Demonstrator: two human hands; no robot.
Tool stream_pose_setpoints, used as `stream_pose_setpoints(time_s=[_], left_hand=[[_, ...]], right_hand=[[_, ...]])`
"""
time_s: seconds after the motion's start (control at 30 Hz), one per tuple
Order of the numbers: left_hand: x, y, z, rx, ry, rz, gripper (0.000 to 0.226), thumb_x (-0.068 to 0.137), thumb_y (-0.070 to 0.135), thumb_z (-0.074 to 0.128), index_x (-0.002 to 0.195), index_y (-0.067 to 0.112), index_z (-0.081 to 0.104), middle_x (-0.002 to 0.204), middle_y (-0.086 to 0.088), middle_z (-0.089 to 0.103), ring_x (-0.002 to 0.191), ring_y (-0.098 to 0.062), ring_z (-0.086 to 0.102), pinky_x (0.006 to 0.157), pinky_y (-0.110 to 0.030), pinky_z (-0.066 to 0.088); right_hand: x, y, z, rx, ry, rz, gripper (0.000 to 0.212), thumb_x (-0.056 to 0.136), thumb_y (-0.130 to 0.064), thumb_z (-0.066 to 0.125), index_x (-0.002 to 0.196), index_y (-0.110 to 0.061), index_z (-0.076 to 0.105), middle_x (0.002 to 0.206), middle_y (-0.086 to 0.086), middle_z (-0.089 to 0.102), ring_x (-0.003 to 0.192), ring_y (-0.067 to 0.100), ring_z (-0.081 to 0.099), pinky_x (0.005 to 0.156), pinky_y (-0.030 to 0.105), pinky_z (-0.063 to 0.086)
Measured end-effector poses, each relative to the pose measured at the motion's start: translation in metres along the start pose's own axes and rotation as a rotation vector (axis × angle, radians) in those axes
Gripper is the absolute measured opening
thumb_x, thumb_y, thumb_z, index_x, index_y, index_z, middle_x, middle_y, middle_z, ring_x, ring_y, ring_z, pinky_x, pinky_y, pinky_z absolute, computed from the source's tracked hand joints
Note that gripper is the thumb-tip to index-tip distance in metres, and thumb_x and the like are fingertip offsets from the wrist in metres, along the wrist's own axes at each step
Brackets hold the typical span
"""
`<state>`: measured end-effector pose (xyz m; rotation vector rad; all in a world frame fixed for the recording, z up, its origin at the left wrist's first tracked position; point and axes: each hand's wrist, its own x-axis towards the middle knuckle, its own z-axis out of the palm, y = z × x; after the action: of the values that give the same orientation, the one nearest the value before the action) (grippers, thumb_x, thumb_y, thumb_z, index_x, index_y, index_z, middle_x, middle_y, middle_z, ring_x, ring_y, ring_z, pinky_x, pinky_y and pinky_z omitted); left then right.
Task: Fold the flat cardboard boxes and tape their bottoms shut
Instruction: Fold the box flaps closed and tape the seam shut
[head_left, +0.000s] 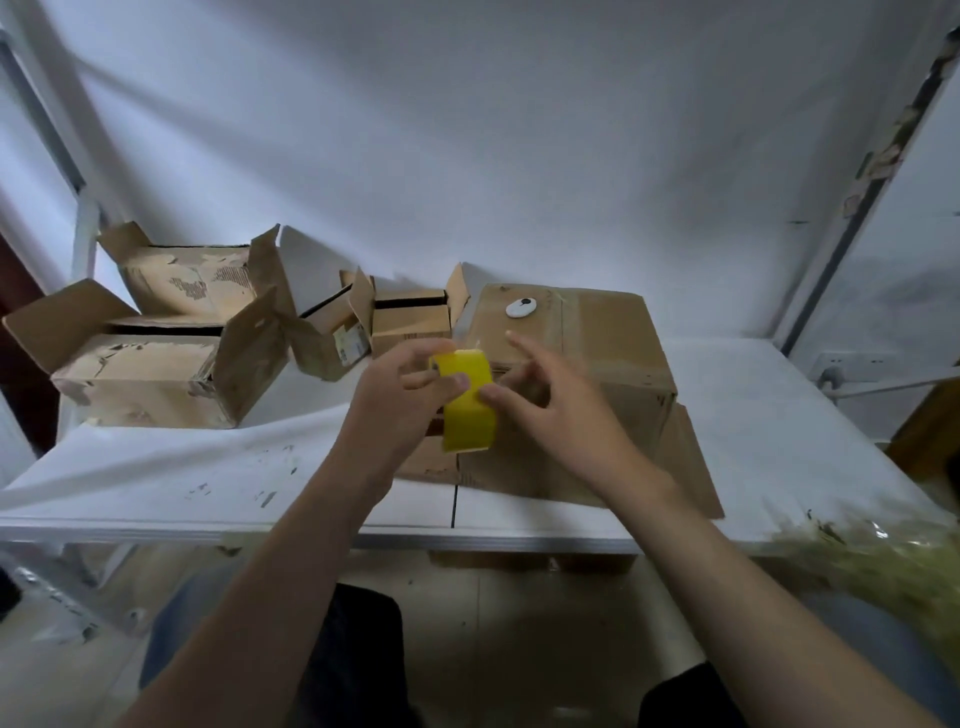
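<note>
A yellow tape roll (467, 405) is held up over the white table (208, 467), in front of a large folded cardboard box (597, 364) that lies bottom up. My left hand (400, 400) grips the roll, fingers curled through and around it. My right hand (540, 400) touches the roll's right side with its thumb, while its other fingers are spread and loosely bent. A small white cutter (521, 307) rests on top of the large box.
Several folded boxes with open flaps stand at the back left: a wide one (150, 379), one behind it (197, 280), and two smaller ones (332, 338), (410, 322). A wall socket (841, 364) is at the right. Green straw-like stuff (883, 561) lies at the table's right front corner.
</note>
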<state>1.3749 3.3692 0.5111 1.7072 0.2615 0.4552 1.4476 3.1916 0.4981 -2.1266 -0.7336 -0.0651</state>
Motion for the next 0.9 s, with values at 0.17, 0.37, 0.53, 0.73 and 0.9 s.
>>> stream_pose_setpoints(time_s=[0.17, 0.37, 0.53, 0.73, 0.9], left_hand=[[-0.011, 0.004, 0.014, 0.010, 0.070, 0.003, 0.014, 0.096, 0.024, 0.066, 0.099, 0.031, 0.077, 0.098, 0.016, 0.070, 0.098, -0.010, 0.066, 0.080, -0.034, 0.062], [-0.011, 0.002, 0.027, 0.199, 0.163, 0.187, 0.012, 0.089, 0.026, 0.073, 0.096, 0.034, 0.079, 0.101, 0.018, 0.071, 0.102, -0.002, 0.059, 0.084, -0.023, 0.047], [-0.014, 0.004, 0.042, 0.302, 0.218, 0.270, 0.020, 0.088, 0.026, 0.075, 0.077, 0.042, 0.070, 0.110, 0.007, 0.067, 0.110, -0.011, 0.056, 0.094, -0.032, 0.047], [-0.008, 0.007, 0.042, 0.179, 0.030, 0.188, 0.019, 0.094, 0.018, 0.064, 0.084, 0.033, 0.070, 0.086, 0.017, 0.069, 0.088, 0.002, 0.063, 0.078, -0.023, 0.050], [0.001, 0.007, 0.038, 0.191, 0.006, 0.103, 0.029, 0.095, 0.015, 0.065, 0.107, 0.038, 0.052, 0.096, 0.014, 0.066, 0.092, -0.001, 0.063, 0.069, -0.015, 0.046]], right_hand=[[-0.009, -0.010, 0.011, 0.508, 0.053, 0.090, 0.032, 0.084, -0.024, 0.081, 0.110, -0.033, 0.065, 0.078, 0.000, 0.075, 0.077, 0.003, 0.069, 0.074, 0.022, 0.052], [-0.020, -0.008, 0.021, 0.541, 0.180, 0.026, 0.058, 0.083, -0.024, 0.081, 0.126, -0.042, 0.047, 0.086, -0.006, 0.071, 0.078, 0.005, 0.067, 0.070, 0.016, 0.053], [-0.018, -0.009, 0.022, 0.418, 0.240, 0.036, 0.059, 0.087, -0.033, 0.077, 0.127, -0.040, 0.036, 0.082, -0.002, 0.063, 0.073, 0.006, 0.063, 0.064, 0.014, 0.050], [-0.019, -0.002, 0.016, 0.395, 0.219, 0.036, 0.060, 0.089, -0.031, 0.076, 0.127, -0.045, 0.032, 0.093, -0.006, 0.065, 0.078, 0.004, 0.065, 0.063, 0.015, 0.051], [-0.026, 0.000, 0.017, 0.389, 0.181, -0.065, 0.070, 0.085, -0.020, 0.079, 0.125, -0.053, 0.032, 0.110, -0.015, 0.059, 0.094, 0.012, 0.068, 0.074, 0.026, 0.060]])
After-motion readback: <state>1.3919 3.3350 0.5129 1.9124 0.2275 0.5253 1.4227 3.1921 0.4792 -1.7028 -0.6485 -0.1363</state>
